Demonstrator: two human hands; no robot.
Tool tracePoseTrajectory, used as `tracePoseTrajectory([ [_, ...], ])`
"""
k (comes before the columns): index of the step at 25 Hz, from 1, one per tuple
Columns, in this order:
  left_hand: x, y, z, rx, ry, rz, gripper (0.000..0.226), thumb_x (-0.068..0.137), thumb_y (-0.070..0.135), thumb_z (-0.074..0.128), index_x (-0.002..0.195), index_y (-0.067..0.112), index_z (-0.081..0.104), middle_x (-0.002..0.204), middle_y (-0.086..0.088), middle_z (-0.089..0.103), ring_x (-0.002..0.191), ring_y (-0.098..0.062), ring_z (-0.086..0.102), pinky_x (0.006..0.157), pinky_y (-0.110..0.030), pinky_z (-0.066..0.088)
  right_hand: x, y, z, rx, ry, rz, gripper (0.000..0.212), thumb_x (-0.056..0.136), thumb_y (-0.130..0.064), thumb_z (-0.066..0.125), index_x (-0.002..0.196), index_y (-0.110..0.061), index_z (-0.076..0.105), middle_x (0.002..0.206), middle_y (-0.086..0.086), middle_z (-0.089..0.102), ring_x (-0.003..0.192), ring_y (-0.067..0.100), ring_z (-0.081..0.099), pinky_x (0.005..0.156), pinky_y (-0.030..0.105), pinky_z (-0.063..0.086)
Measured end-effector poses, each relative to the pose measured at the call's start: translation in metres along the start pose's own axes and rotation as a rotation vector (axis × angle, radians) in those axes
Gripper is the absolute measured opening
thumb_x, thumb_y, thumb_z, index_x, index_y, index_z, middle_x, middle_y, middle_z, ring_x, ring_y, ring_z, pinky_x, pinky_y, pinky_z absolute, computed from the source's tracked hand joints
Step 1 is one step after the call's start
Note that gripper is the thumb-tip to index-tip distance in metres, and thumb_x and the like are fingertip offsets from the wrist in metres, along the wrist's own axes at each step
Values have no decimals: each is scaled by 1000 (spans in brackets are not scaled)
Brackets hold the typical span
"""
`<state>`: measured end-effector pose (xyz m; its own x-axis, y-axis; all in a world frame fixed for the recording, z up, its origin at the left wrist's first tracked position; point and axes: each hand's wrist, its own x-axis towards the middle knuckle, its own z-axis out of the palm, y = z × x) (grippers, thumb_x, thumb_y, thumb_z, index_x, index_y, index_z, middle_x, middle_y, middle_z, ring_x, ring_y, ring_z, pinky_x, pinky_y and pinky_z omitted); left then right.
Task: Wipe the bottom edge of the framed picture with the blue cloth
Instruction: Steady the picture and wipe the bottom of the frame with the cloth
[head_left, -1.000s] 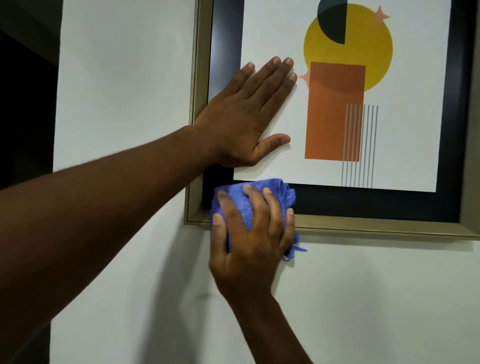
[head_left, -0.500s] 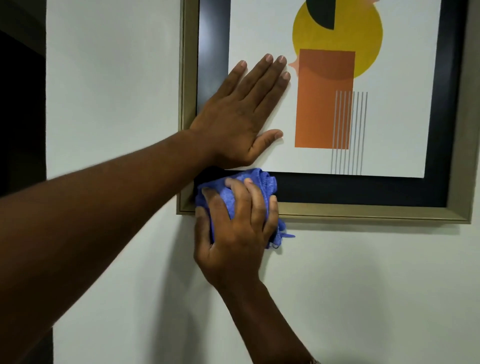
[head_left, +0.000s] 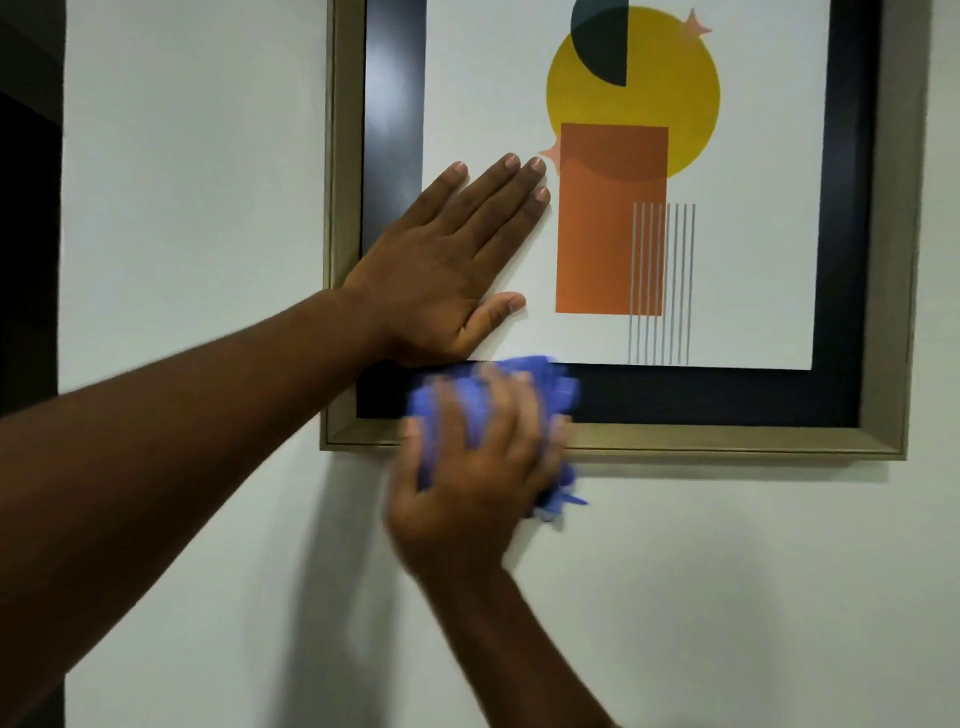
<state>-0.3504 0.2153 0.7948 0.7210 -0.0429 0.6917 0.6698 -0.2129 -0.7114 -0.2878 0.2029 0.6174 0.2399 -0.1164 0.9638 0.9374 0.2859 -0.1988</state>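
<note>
Head view: right hand (head_left: 467, 483), blurred, grips the bunched blue cloth (head_left: 550, 387) vs the bottom edge of the framed picture (head_left: 727, 441), left of center. That edge runs horizontally on the white wall (head_left: 182, 182); left hand (head_left: 441, 275) lies flat, fingers spread, on the print.

We see the framed picture (head_left: 769, 441) hanging upright on the wall: gold outer frame, black inner border, white abstract print. The blue cloth (head_left: 550, 387), bunched and motion-blurred, presses on its bottom edge, left of centre.
</note>
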Motion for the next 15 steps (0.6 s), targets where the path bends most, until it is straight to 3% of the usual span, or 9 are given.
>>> tracePoseTrajectory([
  [3, 1, -1, 3, -13, 26, -31, 75, 97, 53, 18, 156, 9, 4, 167, -13, 5, 154, -26, 3, 126, -47, 8, -8, -31, 7, 24, -161, -136, 39, 95, -42, 45, 130, -27, 55, 144, 8, 50, 143, 28, 34, 119, 53, 19],
  [8, 2, -1, 4, -7, 30, -34, 75, 97, 53, 17, 156, 8, 4, 166, -14, 6, 154, -27, 5, 125, -47, 10, 7, 42, -15, -35, -114, -264, 39, 96, -47, 47, 128, -30, 60, 140, 3, 59, 138, 25, 45, 114, 49, 32],
  [11, 1, 0, 3, 0, 12, -40, 76, 97, 54, 15, 156, 8, 3, 166, -14, 5, 154, -27, 4, 125, -48, 10, 23, 104, -35, -84, -49, -166, 43, 98, -47, 41, 132, -27, 57, 139, 9, 59, 137, 28, 41, 113, 53, 31],
  [15, 1, 2, 0, 6, -6, -58, 76, 97, 54, 17, 156, 8, 2, 167, -13, 3, 154, -26, 2, 126, -49, 10, 43, 144, -51, -74, 45, 114, 39, 99, -42, 41, 128, -24, 60, 139, 11, 56, 138, 30, 39, 115, 57, 28],
])
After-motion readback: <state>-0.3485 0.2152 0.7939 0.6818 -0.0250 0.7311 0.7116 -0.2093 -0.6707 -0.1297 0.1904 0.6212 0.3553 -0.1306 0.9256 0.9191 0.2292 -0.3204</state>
